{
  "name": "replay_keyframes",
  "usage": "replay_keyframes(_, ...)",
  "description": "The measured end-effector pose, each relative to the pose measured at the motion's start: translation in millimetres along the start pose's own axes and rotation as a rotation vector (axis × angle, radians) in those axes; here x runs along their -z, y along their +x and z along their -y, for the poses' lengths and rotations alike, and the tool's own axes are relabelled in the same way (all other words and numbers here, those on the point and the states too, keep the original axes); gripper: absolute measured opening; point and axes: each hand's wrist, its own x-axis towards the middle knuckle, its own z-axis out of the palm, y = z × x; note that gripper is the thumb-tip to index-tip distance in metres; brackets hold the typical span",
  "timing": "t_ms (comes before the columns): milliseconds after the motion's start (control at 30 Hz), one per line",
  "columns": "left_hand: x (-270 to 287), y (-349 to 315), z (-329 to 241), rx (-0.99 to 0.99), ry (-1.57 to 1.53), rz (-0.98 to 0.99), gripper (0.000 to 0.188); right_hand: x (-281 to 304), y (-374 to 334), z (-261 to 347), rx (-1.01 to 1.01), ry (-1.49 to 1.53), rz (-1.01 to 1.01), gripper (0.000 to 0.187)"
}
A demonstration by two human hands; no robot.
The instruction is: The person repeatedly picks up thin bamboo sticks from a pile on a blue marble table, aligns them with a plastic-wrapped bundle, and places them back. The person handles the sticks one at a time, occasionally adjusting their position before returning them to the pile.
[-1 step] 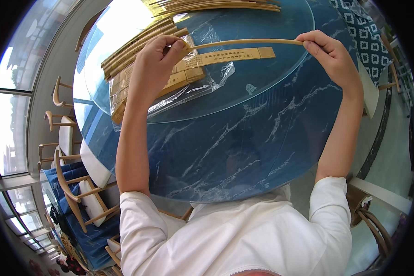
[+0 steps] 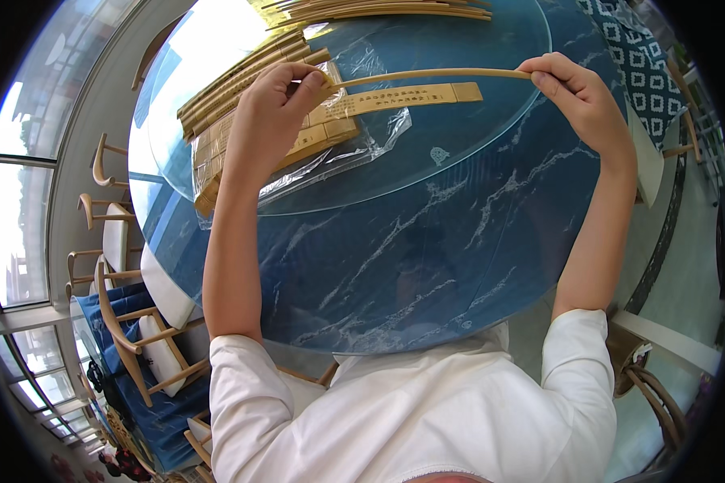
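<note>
A long, thin, pale wooden stick (image 2: 435, 73) is stretched between my two hands above the glass, bowed slightly. My left hand (image 2: 275, 101) pinches its left end between thumb and fingers, where a bit of tan paper also shows. My right hand (image 2: 568, 92) has the other end pinched between thumb and forefinger. Just below the stick lies a flat tan paper sleeve (image 2: 403, 98) printed with dark characters. More tan sleeves (image 2: 318, 138) are stacked under my left wrist on clear plastic wrap (image 2: 383, 137). Rolled or folded tan strips (image 2: 246, 80) lie beyond that hand, partly covered by it.
A bundle of similar sticks (image 2: 387, 10) lies at the far side. The round glass turntable (image 2: 459, 157) rests on a blue marbled table (image 2: 403, 266). Wooden chairs (image 2: 141, 346) stand at left. A patterned cloth (image 2: 644, 72) hangs at far right.
</note>
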Motion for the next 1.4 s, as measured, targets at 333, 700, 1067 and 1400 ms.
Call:
replay_keyframes(333, -4.0, -3.4, -5.9, -0.275, 0.065, 0.121, 0.025, 9.6, 0.6, -6.5, -0.001, 0.033, 0.080, 0.022)
replay_keyframes(700, -17.6, -13.8, -16.9, -0.388, 0.052, 0.019, 0.018, -33.5, 6.7, 13.1, 0.050, 0.081, 0.057, 0.031)
replay_keyframes(1067, -49.7, -19.3, -10.2, -0.563, 0.167, -0.159, 0.011, -85.5, 11.1, 34.4, 0.118, -0.037, -0.041, 0.021)
replay_keyframes(1400, -75.3, -33.0, 9.4, -0.726, 0.622, -0.409, 0.017, -77.3, 15.0, 15.9, 0.299, -0.409, -0.036, 0.008)
